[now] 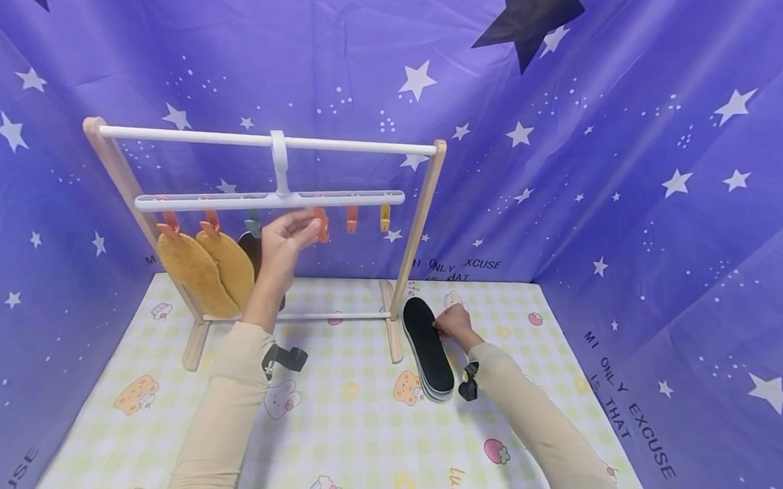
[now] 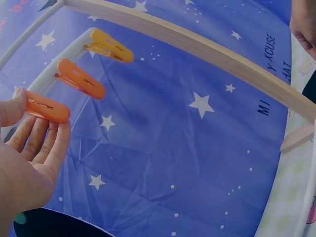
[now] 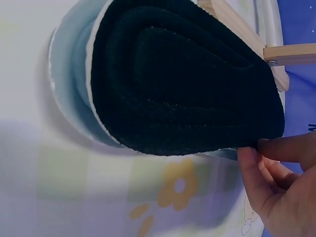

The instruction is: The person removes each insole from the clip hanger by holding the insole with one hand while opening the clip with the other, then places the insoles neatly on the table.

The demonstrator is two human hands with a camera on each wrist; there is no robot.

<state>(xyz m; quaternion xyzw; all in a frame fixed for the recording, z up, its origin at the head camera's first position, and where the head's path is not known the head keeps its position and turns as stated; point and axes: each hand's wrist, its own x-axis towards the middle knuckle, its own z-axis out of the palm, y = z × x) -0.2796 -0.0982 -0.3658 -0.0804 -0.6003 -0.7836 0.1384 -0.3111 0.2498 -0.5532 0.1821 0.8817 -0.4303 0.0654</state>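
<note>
A white clip hanger (image 1: 336,199) hangs from the rack's top bar. My left hand (image 1: 285,243) pinches an orange clothespin (image 1: 322,224) near its middle; in the left wrist view, the thumb lies at one end of that clothespin (image 2: 48,107) and the fingers are under it. Lower right, a black insole (image 1: 430,346) tops a small pile on the table. My right hand (image 1: 457,324) pinches its edge between thumb and fingers. In the right wrist view, a pale blue insole (image 3: 71,84) shows beneath the black insole (image 3: 182,84).
Two yellow insoles (image 1: 190,273) hang from orange clothespins at the hanger's left. A dark insole (image 1: 250,246) hangs by a green clothespin (image 1: 253,224), partly hidden behind my left hand. Orange (image 1: 352,219) and yellow (image 1: 385,217) clothespins hang at right. The rack's wooden post (image 1: 423,221) stands between my hands.
</note>
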